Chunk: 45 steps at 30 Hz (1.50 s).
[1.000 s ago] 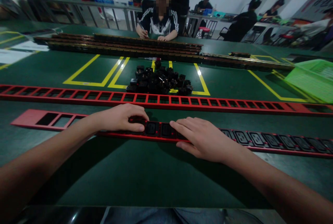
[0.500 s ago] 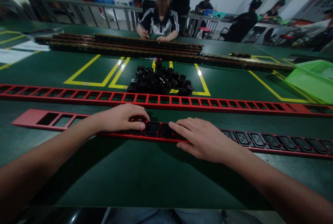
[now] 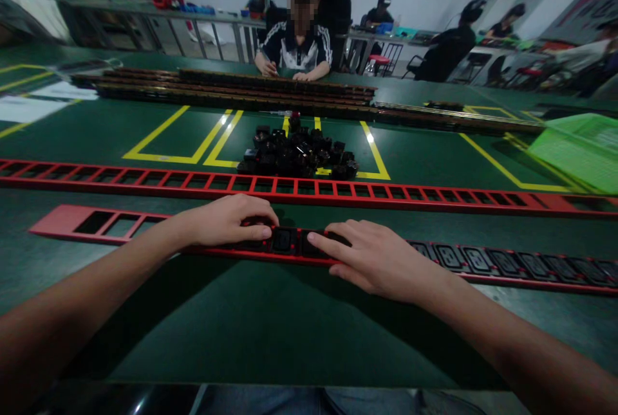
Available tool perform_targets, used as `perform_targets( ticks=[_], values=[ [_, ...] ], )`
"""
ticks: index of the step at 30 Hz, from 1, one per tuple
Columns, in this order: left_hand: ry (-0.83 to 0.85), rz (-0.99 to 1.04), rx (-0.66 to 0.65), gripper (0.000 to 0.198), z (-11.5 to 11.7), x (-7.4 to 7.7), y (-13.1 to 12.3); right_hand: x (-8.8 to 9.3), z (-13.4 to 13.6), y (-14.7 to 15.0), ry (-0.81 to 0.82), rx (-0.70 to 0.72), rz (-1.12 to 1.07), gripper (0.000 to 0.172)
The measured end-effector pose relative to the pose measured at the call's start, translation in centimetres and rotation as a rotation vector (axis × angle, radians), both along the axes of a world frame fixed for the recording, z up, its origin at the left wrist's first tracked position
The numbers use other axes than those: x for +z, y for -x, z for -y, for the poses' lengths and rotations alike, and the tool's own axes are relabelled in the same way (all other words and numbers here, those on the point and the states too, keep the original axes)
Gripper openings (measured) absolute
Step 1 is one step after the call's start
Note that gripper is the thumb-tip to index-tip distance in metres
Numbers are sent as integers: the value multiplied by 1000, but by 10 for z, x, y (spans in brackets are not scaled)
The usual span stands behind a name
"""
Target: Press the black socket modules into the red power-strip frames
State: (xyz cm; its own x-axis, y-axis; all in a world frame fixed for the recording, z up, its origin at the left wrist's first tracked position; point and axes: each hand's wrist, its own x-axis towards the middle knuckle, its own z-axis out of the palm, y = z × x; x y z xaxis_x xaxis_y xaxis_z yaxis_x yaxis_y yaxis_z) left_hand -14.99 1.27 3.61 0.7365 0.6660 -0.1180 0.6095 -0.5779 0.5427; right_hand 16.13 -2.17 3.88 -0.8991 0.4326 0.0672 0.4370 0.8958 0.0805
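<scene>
Here, red strip (image 3: 145, 225) lengthwise left-right, both hands atop

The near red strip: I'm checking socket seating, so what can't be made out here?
- Head view: sockets under the left hand and right hand are covered.
- Near red strip: its right end is cut by the frame edge.
- Loose socket pile: single pieces too dark and small to tell.

Assembly workshop: ppl sitting working at long green benches (image 3: 290, 331) w/ yellow floor-style markings (image 3: 193, 138), red socket strips (image 3: 309, 188) running across mid-frame.
</scene>
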Motion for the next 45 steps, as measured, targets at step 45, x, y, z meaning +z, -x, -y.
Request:
perform_targets(
  ticks=[45],
  values=[
    [-510,-1,-240,19,33,-6,-25,6,1,-2,129,36,-44,27]
  ],
)
